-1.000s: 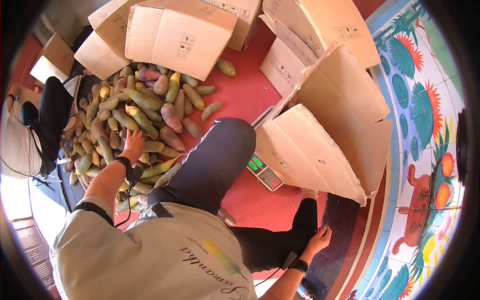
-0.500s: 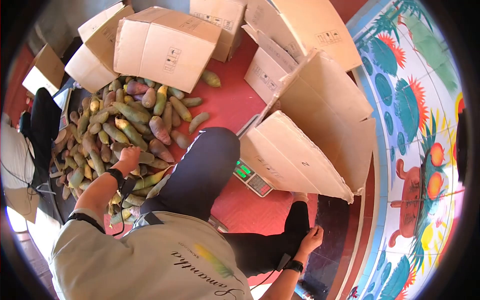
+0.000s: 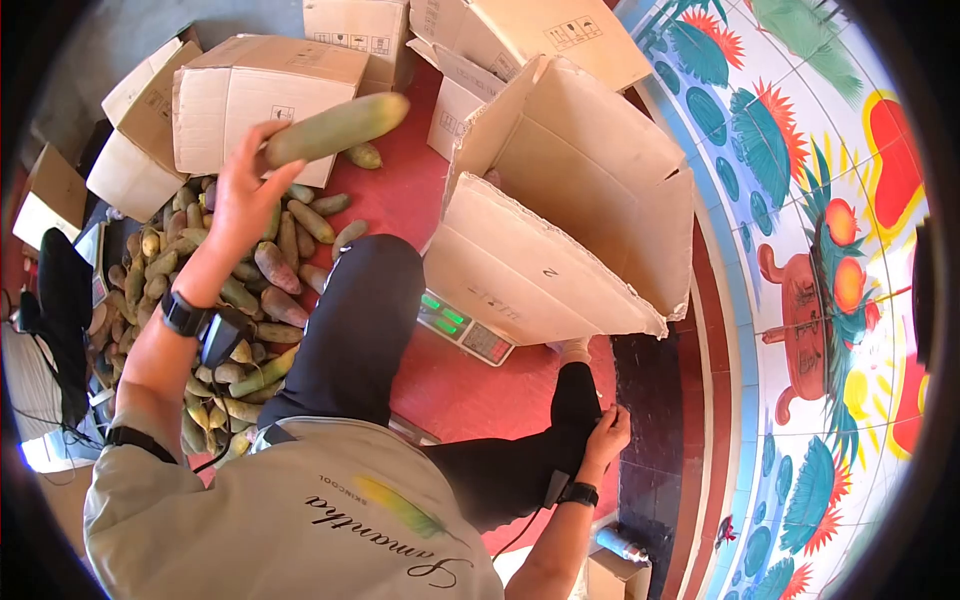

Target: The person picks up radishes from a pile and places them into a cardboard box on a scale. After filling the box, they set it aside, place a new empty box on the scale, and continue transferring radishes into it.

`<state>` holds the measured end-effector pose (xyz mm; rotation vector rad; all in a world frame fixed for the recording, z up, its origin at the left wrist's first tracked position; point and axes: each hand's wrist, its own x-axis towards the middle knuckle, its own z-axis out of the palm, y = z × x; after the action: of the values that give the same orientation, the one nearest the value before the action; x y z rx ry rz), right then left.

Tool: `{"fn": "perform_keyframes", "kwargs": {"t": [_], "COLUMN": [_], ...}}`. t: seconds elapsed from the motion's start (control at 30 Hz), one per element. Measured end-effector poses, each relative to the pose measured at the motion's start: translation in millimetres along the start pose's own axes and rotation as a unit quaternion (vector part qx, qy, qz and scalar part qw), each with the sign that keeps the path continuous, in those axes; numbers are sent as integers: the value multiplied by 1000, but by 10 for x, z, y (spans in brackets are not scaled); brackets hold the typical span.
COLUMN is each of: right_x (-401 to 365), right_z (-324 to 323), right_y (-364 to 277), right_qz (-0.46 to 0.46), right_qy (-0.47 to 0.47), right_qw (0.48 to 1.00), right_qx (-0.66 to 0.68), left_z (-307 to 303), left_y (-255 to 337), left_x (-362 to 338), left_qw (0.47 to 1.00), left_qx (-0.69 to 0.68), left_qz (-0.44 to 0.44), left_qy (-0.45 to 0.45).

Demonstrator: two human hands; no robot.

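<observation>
Now gripping a long green fruit point(image 3: 335, 128) by one end in the closed left hand point(image 3: 240, 195), high above the heap point(image 3: 250, 290), near the open box point(image 3: 570, 200) by the scale point(image 3: 465, 328). Resting the right hand point(image 3: 610, 432), loosely curled and empty, on the shin, likely for balance.

"Samantha" script on shirt point(image 3: 250, 520), "2" on cardboard flap point(image 3: 520, 262), scale point(image 3: 465, 330) digits unreadable

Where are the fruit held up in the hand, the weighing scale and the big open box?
long green fruit point(image 3: 335, 128), head view, middle of its body, in the left hand point(image 3: 240, 195).
weighing scale point(image 3: 466, 329), head view, its display panel.
open cardboard box point(image 3: 590, 175), head view, inner wall.
</observation>
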<state>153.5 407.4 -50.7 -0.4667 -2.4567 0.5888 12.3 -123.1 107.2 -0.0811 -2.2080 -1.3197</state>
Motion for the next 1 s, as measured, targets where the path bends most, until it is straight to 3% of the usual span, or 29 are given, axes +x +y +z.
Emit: {"fn": "perform_keyframes", "kwargs": {"t": [0.03, 0.17, 0.23, 0.47, 0.53, 0.6, 0.7, 0.87, 1.0], "right_x": [-6, -36, -50, -46, -40, -43, -45, -65, -45], "right_z": [-1, 0, 17, -46, -57, -72, -33, 31, -35], "right_y": [3, 71, 128, 34, -15, -45, 68, 224, 96], "right_qz": [1, -10, -10, 34, 47, 62, 19, -2, 7], "right_qy": [2, 18, 22, -6, -10, -14, 4, 13, -21], "right_qw": [1000, 1000, 1000, 999, 999, 998, 1000, 1000, 999], "right_qx": [3, 1, 3, 8, 18, 28, 10, 24, 35], "left_z": [115, 604, 778, 1358, 1326, 1212, 1014, 454, -132], "left_y": [144, 669, 804, 750, 829, 823, 628, -14, -896], "left_x": [65, 207, 251, 182, 162, 99, 53, -142, -502], "left_qw": [997, 987, 978, 965, 960, 964, 959, 968, 960], "left_qx": [-43, -135, 3, -98, -38, -19, 11, 115, 246], "left_qz": [65, 78, 183, 106, 203, 166, 258, 206, 97], "left_qy": [1, -46, -104, -219, -189, -208, -113, -83, -95]}}
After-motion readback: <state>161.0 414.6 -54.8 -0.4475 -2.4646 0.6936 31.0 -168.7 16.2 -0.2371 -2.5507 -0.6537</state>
